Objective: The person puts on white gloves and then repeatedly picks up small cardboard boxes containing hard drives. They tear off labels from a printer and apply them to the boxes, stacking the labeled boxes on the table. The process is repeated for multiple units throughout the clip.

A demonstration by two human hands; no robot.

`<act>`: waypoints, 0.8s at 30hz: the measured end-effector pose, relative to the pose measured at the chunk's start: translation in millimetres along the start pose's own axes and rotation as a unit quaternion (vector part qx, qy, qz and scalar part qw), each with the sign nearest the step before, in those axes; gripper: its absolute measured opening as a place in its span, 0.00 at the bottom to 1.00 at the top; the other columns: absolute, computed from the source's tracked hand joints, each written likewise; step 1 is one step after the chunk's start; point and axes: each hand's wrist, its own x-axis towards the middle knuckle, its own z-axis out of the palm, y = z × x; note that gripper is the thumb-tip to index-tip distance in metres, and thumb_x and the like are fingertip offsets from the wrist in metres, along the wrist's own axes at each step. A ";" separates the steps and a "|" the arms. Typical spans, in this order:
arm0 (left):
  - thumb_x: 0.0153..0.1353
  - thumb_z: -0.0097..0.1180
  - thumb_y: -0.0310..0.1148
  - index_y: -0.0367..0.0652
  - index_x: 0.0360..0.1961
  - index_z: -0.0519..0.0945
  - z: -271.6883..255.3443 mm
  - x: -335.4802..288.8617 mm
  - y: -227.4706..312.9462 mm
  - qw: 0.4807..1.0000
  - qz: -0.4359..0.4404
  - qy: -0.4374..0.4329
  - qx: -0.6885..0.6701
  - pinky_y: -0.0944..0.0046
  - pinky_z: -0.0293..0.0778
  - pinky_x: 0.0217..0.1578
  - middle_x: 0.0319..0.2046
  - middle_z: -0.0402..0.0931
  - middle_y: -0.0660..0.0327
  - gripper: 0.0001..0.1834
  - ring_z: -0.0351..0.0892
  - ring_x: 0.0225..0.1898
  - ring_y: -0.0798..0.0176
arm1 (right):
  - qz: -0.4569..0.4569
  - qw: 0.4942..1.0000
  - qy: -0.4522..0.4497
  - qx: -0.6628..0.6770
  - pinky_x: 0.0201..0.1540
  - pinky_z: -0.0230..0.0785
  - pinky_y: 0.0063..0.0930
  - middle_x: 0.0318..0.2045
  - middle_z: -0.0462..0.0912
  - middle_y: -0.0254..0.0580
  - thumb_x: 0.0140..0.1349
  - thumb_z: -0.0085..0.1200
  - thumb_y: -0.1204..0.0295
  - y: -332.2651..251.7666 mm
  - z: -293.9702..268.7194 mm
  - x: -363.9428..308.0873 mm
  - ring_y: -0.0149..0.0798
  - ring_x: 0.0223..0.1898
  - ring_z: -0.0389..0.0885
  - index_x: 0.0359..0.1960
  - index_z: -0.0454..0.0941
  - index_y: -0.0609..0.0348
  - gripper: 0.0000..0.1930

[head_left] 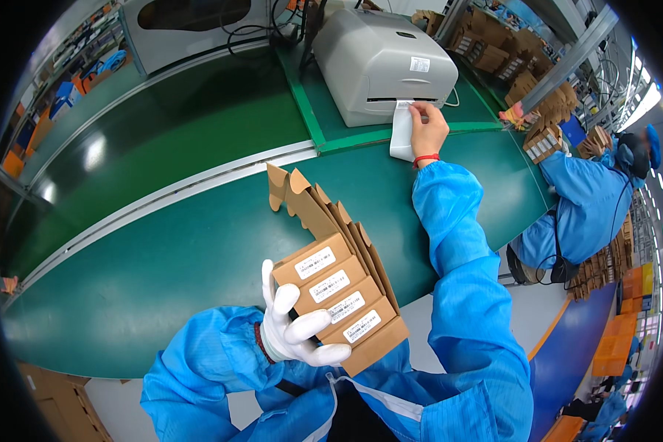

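Note:
My left hand point(300, 324), in a white glove, grips a row of several small brown cardboard boxes point(357, 339) against my front. Each box bears a white printed label, and their flaps stand open toward the far side. My bare right hand point(429, 131), with a red band at the wrist, reaches to the front of a grey label printer point(383, 62). Its thumb and fingers pinch the white label strip point(401, 132) close to the printer's slot. The strip's lower end hangs down over the green edge.
The green worktable point(177, 272) runs across in front of me. Beyond a metal rail point(199, 184) lies a darker green belt point(199, 118). At the right, a person in blue point(589, 184) sits near stacked cartons point(543, 141). Orange bins point(613, 345) stand farther right.

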 end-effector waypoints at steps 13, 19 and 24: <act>0.49 0.59 0.41 0.75 0.57 0.56 -6.2 3.5 2.7 1.000 -0.018 0.005 -0.025 0.20 0.42 0.53 0.56 0.54 0.61 0.35 0.46 0.63 0.38 | -0.094 0.980 -0.104 0.144 0.36 0.67 0.26 0.23 0.75 0.42 0.50 0.49 0.85 -139.6 -127.8 -47.8 0.40 0.31 0.76 0.26 0.73 0.65 0.03; 0.48 0.59 0.44 0.76 0.56 0.59 11.5 1.9 3.3 0.996 -0.024 0.070 -0.055 0.21 0.41 0.54 0.55 0.57 0.63 0.33 0.46 0.64 0.39 | -0.077 0.876 -0.409 0.243 0.27 0.67 0.31 0.22 0.75 0.40 0.47 0.60 0.78 -206.2 -210.2 -86.4 0.40 0.23 0.75 0.25 0.75 0.63 0.06; 0.47 0.60 0.44 0.76 0.56 0.58 10.4 -0.2 2.6 0.997 -0.021 0.063 -0.039 0.21 0.41 0.55 0.54 0.58 0.63 0.34 0.47 0.63 0.39 | -0.014 0.832 -0.522 0.188 0.16 0.63 0.23 0.21 0.74 0.40 0.48 0.60 0.76 -223.8 -223.7 -97.3 0.36 0.17 0.73 0.27 0.75 0.62 0.07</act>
